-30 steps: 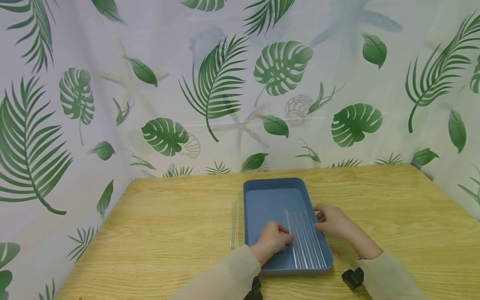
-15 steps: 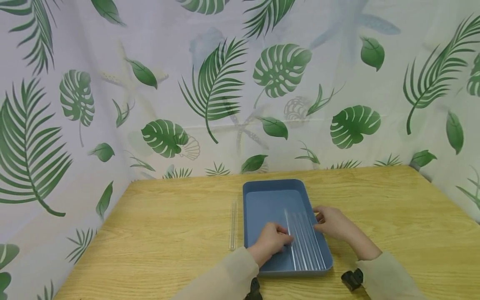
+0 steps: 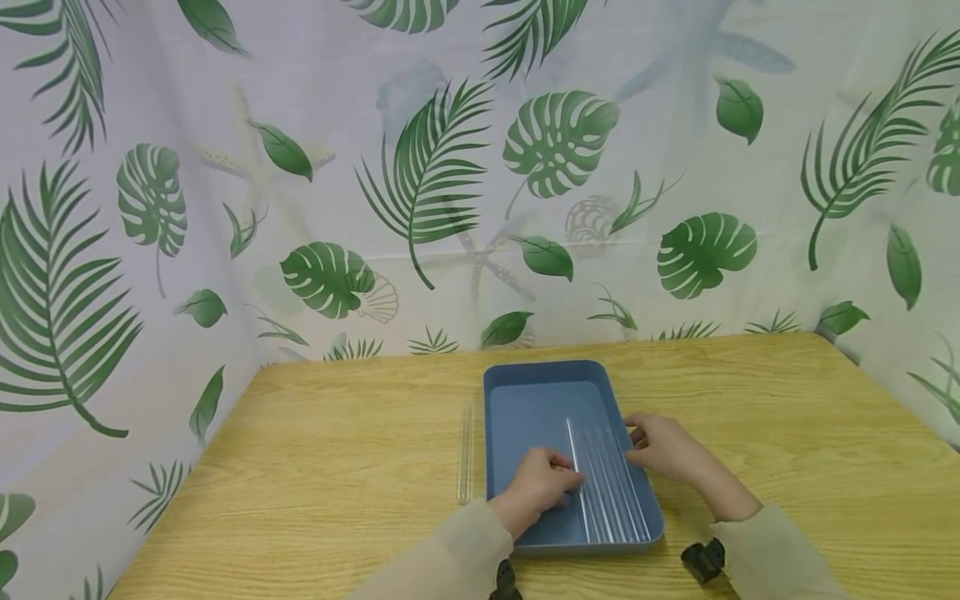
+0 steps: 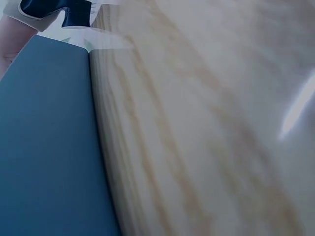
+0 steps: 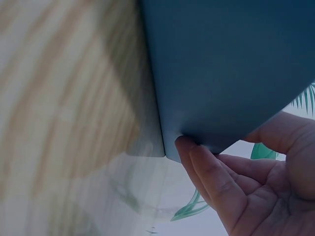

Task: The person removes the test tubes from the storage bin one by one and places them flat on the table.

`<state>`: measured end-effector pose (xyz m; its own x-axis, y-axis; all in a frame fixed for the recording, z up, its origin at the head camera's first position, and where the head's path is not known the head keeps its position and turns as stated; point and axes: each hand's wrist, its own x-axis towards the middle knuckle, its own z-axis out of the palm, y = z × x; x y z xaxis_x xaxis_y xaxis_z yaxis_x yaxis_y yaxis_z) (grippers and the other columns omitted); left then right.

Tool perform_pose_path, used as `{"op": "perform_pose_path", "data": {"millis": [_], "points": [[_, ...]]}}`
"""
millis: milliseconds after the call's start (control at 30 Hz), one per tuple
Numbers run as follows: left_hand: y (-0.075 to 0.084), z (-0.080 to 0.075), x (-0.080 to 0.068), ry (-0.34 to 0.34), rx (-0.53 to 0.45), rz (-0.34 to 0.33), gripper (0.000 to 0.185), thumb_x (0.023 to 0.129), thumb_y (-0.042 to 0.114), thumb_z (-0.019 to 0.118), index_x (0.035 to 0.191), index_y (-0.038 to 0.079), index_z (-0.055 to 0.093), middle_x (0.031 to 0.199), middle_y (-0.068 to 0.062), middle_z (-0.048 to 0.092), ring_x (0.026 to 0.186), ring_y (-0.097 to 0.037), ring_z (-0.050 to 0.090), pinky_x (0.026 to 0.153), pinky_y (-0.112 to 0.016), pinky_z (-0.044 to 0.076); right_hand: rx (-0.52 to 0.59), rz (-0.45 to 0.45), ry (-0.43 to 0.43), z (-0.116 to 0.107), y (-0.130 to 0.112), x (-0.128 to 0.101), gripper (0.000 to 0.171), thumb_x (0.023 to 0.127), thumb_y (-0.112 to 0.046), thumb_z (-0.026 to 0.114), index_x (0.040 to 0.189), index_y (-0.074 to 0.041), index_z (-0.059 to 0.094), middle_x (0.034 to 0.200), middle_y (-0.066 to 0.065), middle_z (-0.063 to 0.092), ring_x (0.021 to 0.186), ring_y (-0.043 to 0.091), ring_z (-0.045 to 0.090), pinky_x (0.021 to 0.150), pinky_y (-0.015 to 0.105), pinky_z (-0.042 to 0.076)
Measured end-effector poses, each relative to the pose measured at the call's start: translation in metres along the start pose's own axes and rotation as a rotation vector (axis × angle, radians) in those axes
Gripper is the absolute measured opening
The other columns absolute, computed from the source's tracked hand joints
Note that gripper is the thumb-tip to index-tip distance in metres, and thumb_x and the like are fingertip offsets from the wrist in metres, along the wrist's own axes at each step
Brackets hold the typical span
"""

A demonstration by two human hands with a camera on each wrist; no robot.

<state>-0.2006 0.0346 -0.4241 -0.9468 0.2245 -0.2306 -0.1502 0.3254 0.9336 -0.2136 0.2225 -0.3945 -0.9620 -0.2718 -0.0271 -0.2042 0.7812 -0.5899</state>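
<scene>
Tray (image 3: 525, 400), blue and rectangular, sits near the middle of the wooden table (image 3: 315, 450) with its long axis running away from the person, and both hands work at its near half. A row of clear glass rods (image 3: 606, 483) lies inside along the tray's right side, their long axes parallel to the tray's, side by side and touching or nearly so. One more clear rod (image 3: 466, 454) lies on the table just beside the tray's left wall, also pointing away from the person, apart from both hands. The left hand (image 3: 542, 486) rests inside the tray, its curled fingers touching the leftmost rod of the row; whether it pinches that rod or only presses against it cannot be told. The right hand (image 3: 663, 447) is at the tray's right rim, just beside the far ends of the rods, and the right wrist view shows its fingers (image 5: 211, 172) curled against the tray's outer wall, thumb on the other side, holding the rim. The lone rod on the table lies nearer the left hand.
</scene>
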Motion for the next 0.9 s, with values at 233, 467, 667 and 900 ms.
{"op": "perform_pose_path", "data": {"millis": [233,467,667,900], "points": [[0.001,-0.002,-0.004,-0.018,-0.087,-0.011,0.016,0.08,0.005,0.063,0.092,-0.003,0.055,0.08,-0.006,0.053,0.072,-0.015,0.056,0.058,-0.03,0.05,-0.002,-0.015,-0.003,0.0,0.002,0.0,0.045,0.077,-0.001,0.061,0.114,0.02,0.043,0.091,0.022,0.057,0.083,0.034,0.056,0.063,0.038,0.048],[0.0,-0.006,-0.007,-0.044,-0.176,-0.027,0.015,0.081,0.003,0.061,0.093,-0.001,0.053,0.087,-0.006,0.054,0.077,-0.015,0.057,0.063,-0.032,0.051,0.003,-0.012,0.0,0.0,0.001,-0.001,0.046,0.077,-0.001,0.061,0.114,0.019,0.043,0.091,0.022,0.057,0.083,0.033,0.056,0.064,0.038,0.048],[0.005,-0.011,-0.011,-0.077,-0.229,-0.027,0.015,0.081,0.003,0.06,0.094,-0.001,0.052,0.09,-0.006,0.056,0.078,-0.016,0.058,0.064,-0.034,0.051,0.0,-0.005,0.006,-0.001,0.0,-0.001,0.045,0.077,-0.001,0.062,0.114,0.019,0.044,0.091,0.022,0.057,0.082,0.032,0.057,0.064,0.038,0.048],[0.013,-0.024,-0.014,-0.086,-0.213,0.04,0.019,0.082,0.006,0.061,0.097,-0.002,0.053,0.09,-0.006,0.055,0.082,-0.016,0.058,0.065,-0.034,0.051,0.0,0.0,-0.001,0.0,0.0,0.0,0.046,0.077,-0.001,0.061,0.115,0.019,0.043,0.092,0.023,0.057,0.084,0.033,0.056,0.063,0.037,0.048]]}}
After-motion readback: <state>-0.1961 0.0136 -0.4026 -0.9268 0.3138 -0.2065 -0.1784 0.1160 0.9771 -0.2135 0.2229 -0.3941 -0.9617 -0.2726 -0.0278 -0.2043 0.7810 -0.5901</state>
